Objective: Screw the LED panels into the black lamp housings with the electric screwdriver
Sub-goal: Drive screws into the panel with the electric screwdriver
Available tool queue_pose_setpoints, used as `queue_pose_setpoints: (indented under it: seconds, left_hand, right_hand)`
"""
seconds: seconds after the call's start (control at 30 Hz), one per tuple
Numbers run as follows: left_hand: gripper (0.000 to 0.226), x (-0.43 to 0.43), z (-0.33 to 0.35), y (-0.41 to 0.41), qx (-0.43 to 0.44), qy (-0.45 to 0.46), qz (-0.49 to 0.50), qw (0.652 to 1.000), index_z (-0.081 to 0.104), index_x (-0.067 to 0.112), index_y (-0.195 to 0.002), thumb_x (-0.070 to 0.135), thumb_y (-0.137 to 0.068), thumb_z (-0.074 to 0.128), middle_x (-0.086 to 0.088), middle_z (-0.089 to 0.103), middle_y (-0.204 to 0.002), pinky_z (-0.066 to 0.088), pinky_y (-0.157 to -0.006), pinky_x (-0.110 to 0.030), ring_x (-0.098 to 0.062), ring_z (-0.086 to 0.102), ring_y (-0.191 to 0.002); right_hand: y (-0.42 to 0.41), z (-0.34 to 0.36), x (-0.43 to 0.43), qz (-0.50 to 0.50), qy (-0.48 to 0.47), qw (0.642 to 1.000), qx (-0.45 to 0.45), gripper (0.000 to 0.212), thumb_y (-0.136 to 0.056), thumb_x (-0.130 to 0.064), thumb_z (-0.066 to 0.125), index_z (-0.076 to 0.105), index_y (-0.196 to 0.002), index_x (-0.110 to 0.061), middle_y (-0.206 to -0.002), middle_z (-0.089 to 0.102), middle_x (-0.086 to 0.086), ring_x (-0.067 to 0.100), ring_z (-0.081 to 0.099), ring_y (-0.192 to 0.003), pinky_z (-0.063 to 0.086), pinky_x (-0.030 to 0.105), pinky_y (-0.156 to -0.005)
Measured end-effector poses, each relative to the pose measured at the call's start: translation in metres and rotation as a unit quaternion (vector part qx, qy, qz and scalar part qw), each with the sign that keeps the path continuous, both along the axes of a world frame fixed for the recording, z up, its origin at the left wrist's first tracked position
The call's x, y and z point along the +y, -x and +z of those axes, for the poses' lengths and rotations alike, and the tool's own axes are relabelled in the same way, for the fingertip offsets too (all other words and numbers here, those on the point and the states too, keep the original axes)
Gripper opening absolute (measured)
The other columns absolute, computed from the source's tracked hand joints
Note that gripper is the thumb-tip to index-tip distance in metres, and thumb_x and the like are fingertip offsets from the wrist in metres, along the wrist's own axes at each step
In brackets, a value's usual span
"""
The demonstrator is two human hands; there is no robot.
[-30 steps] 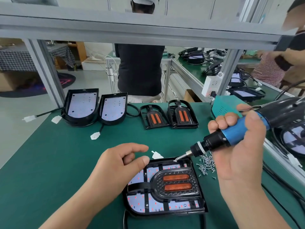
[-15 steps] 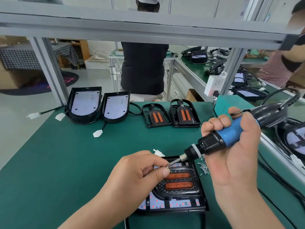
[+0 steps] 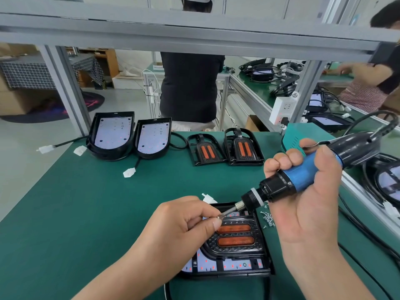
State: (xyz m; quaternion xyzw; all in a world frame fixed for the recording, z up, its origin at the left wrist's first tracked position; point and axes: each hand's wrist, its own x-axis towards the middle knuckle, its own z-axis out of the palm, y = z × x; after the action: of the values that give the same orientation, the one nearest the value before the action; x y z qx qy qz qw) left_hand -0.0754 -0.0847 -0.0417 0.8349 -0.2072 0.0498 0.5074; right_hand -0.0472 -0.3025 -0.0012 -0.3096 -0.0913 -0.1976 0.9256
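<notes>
Left hand (image 3: 184, 226) has swung in, and its fingers (image 3: 216, 224) now pinch a screw (image 3: 220, 217) at the bit of the electric screwdriver (image 3: 298, 176), gripped by the right hand (image 3: 309, 202). The lamp housing (image 3: 238, 272) sits at the surface's (image 3: 97, 213) near edge. Driving comes next, I'd say.

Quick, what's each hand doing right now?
Left hand: pinching a screw.
Right hand: gripping the screwdriver.

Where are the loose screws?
Head view, right of centre: the screws lie on the mat between the near housing and the right hand, under the screwdriver.
</notes>
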Motion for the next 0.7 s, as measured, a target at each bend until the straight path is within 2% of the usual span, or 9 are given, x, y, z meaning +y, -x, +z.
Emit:
queue_pose_setpoints:
  seconds: [0.23, 0.3, 0.4, 0.53, 0.63, 0.7]
  left_hand:
    - [0.008, -0.002, 0.001, 0.001, -0.003, 0.005, 0.016, 1.0, 0.078, 0.043, -0.091, 0.043, -0.09, 0.071, 0.016, 0.05, -0.067, 0.043, -0.062, -0.014, -0.003, 0.051, -0.063]
    - [0.006, -0.002, 0.001, 0.002, -0.005, 0.01, 0.022, 1.0, 0.078, 0.041, -0.088, 0.041, -0.089, 0.073, 0.019, 0.052, -0.066, 0.044, -0.062, -0.014, -0.003, 0.052, -0.062]
    - [0.005, -0.002, 0.0, 0.003, 0.001, 0.013, 0.035, 0.999, 0.078, 0.037, -0.085, 0.035, -0.089, 0.077, 0.021, 0.054, -0.066, 0.045, -0.06, -0.016, -0.002, 0.052, -0.06]
    - [0.013, -0.002, -0.002, 0.002, 0.004, -0.012, 0.054, 0.998, 0.076, 0.037, -0.085, 0.026, -0.091, 0.081, 0.022, 0.056, -0.068, 0.042, -0.059, -0.016, -0.003, 0.053, -0.061]
    - [0.011, -0.001, -0.003, 0.002, -0.005, -0.026, 0.048, 0.998, 0.076, 0.041, -0.089, 0.032, -0.092, 0.08, 0.019, 0.056, -0.069, 0.045, -0.061, -0.024, -0.005, 0.054, -0.063]
    - [0.013, -0.001, -0.001, 0.002, 0.008, -0.022, 0.038, 0.999, 0.075, 0.051, -0.098, 0.047, -0.086, 0.077, 0.017, 0.053, -0.069, 0.044, -0.061, -0.023, -0.004, 0.052, -0.063]
  right_hand:
    - [0.003, 0.002, -0.001, -0.001, 0.037, 0.999, -0.017, 0.013, -0.108, -0.032, 0.053, 0.055, -0.113, -0.02, -0.082, 0.051, -0.005, 0.012, 0.053, -0.074, 0.054, 0.028, -0.08]
    - [0.006, 0.004, 0.0, 0.007, 0.07, 0.997, -0.044, 0.015, -0.105, -0.033, 0.059, 0.055, -0.113, -0.021, -0.082, 0.052, -0.005, 0.013, 0.053, -0.074, 0.053, 0.029, -0.081]
    - [0.012, 0.008, 0.004, 0.003, 0.13, 0.988, -0.087, 0.039, -0.092, -0.044, 0.08, 0.056, -0.115, -0.023, -0.084, 0.055, -0.004, 0.015, 0.055, -0.076, 0.053, 0.032, -0.084]
    - [0.019, 0.011, 0.011, -0.005, 0.166, 0.981, -0.103, 0.054, -0.082, -0.055, 0.083, 0.055, -0.116, -0.024, -0.086, 0.055, -0.004, 0.016, 0.056, -0.079, 0.052, 0.034, -0.087]
    - [0.019, 0.009, 0.012, -0.023, 0.159, 0.983, -0.086, 0.054, -0.084, -0.054, 0.082, 0.054, -0.117, -0.023, -0.087, 0.055, -0.003, 0.016, 0.056, -0.08, 0.053, 0.034, -0.088]
    - [0.015, 0.006, 0.009, -0.034, 0.118, 0.99, -0.072, 0.047, -0.089, -0.053, 0.077, 0.055, -0.117, -0.022, -0.087, 0.054, -0.004, 0.015, 0.056, -0.08, 0.053, 0.034, -0.089]
